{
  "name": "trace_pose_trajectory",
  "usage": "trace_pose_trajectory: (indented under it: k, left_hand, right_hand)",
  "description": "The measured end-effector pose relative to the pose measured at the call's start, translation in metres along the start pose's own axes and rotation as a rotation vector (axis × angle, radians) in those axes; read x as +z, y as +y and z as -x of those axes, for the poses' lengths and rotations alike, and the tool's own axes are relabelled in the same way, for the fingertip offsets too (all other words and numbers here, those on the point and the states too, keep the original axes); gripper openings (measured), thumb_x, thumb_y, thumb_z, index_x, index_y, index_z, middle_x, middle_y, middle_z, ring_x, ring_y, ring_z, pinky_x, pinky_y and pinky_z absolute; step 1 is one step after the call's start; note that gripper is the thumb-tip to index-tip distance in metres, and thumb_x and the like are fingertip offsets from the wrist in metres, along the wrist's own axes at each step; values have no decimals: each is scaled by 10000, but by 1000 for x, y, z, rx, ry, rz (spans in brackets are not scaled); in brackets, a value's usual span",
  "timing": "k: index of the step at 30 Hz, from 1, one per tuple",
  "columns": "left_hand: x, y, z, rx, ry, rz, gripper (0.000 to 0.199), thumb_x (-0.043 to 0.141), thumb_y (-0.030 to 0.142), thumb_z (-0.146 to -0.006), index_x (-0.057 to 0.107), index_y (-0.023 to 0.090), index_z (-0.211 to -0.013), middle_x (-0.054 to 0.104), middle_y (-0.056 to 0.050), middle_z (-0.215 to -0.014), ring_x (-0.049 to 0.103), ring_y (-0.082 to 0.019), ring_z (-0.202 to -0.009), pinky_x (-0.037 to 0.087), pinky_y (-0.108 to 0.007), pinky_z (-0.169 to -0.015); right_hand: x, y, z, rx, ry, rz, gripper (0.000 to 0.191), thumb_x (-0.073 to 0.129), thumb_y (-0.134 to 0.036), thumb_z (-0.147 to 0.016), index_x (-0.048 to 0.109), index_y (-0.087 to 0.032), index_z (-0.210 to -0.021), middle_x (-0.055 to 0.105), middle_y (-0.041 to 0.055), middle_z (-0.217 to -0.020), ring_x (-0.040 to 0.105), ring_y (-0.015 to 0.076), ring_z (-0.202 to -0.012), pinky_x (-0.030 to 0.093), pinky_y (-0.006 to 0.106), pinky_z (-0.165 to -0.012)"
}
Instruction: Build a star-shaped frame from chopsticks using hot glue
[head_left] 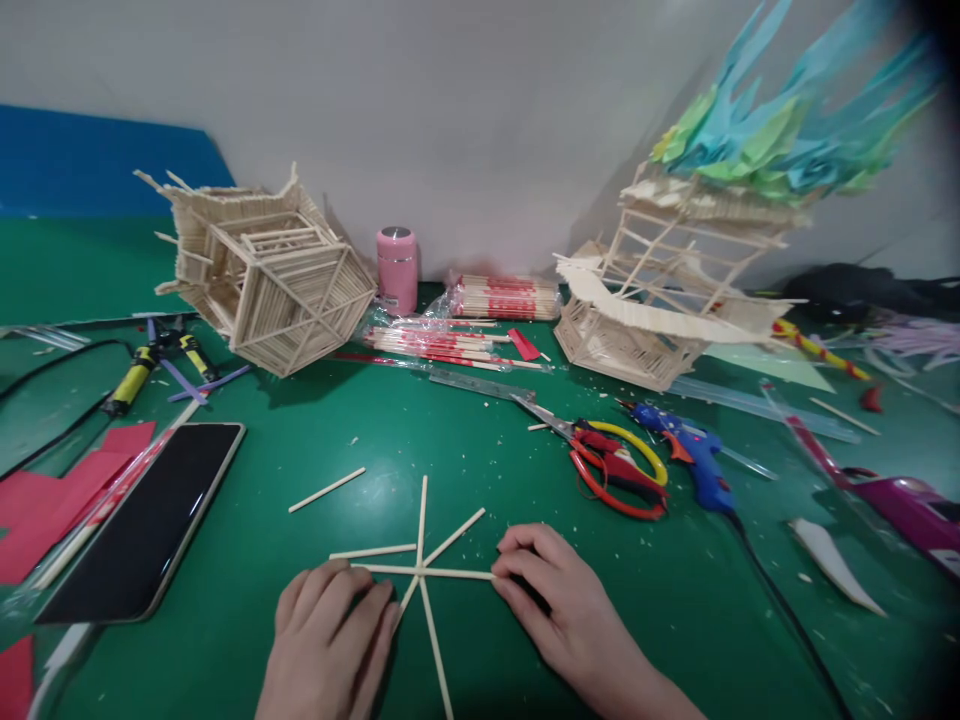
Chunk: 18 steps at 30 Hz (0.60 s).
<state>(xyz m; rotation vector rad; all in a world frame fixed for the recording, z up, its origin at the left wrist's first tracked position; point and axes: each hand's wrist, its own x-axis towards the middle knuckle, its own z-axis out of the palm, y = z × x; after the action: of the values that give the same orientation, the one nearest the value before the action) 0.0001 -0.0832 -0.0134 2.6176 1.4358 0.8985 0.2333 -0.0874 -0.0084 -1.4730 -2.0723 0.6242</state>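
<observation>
Several thin wooden sticks meet at one centre and form a star [436, 571] flat on the green table. My left hand [334, 625] lies over the star's left side, its fingers bent on the left end and the lower-left stick. At the right end of the horizontal stick, my right hand [559, 590] pinches the tip between thumb and fingers. One loose stick [375, 552] lies just above my left hand, close to the star. Another loose stick [327, 490] rests farther up and left.
Red-handled scissors [619, 468] and a blue glue gun [694, 455] lie right of centre. A black phone [146, 525] is at left. Behind stand a stick model [274, 275], a pink bottle [397, 270], stick bundles [506, 298] and a second model [637, 335].
</observation>
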Motion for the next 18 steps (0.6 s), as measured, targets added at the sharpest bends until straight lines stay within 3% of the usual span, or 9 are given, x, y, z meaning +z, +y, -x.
trace_pose_trajectory:
  k: [3, 7, 18]
  left_hand:
    - [14, 13, 4, -80, -25, 78, 220, 416, 205, -845, 610, 225, -946, 619, -14, -838, 507, -185, -863, 347, -333, -802]
    - [25, 17, 8, -23, -65, -58, 278, 353, 232, -877, 595, 232, -1015, 638, -19, -858, 507, -201, -878, 311, -352, -804]
    - [23, 15, 9, 67, -58, -194, 316, 347, 168, -836, 617, 263, -969, 651, -30, -832, 498, -208, -896, 298, -368, -808]
  right_hand:
    - [1, 2, 1, -32, 11, 17, 135, 447, -156, -838, 566, -198, -790, 541, 49, -864, 534, 166, -800, 456, 297, -674]
    - [1, 3, 1, -70, 20, 37, 138, 432, -165, -851, 558, -202, -805, 560, 50, -861, 539, 167, -802, 457, 296, -676]
    - [0, 2, 2, -76, 25, 76, 156, 414, -189, -859, 545, -206, -777, 576, 43, -827, 553, 162, -768, 468, 281, -657]
